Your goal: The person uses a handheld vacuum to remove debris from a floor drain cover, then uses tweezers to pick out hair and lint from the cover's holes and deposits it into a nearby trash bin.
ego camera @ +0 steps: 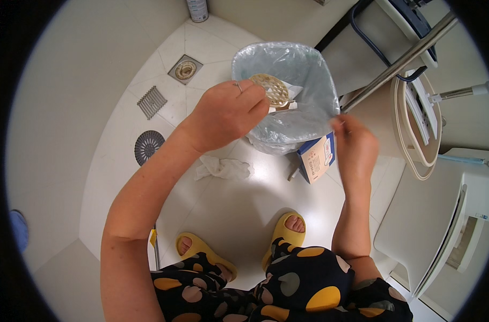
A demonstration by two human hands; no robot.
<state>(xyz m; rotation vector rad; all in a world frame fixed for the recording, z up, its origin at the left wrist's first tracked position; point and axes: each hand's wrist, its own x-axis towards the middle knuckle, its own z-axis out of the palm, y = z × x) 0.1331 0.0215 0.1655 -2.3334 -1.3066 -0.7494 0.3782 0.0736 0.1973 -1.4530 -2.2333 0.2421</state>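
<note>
My left hand (232,110), with a ring on one finger, grips a round, yellowish perforated drain strainer (271,89). The strainer is tilted over a bin with a translucent plastic liner (307,72). Some white and brown litter shows inside the bin, below the strainer. By the bin's right rim is my right hand (359,139), blurred, its thumb and fingers drawn together. Whether anything thin is pinched there cannot be made out. On the tiled floor to the left are an open square floor drain (185,69), a slatted metal grate (152,102) and a dark round drain cover (148,147).
A crumpled white tissue (223,167) and a printed cardboard box (317,157) lie before the bin. A metal pole (401,60) slants past beige basins (415,120) at right. A white toilet (425,225) stands lower right. A spray can (197,10) stands in the far corner.
</note>
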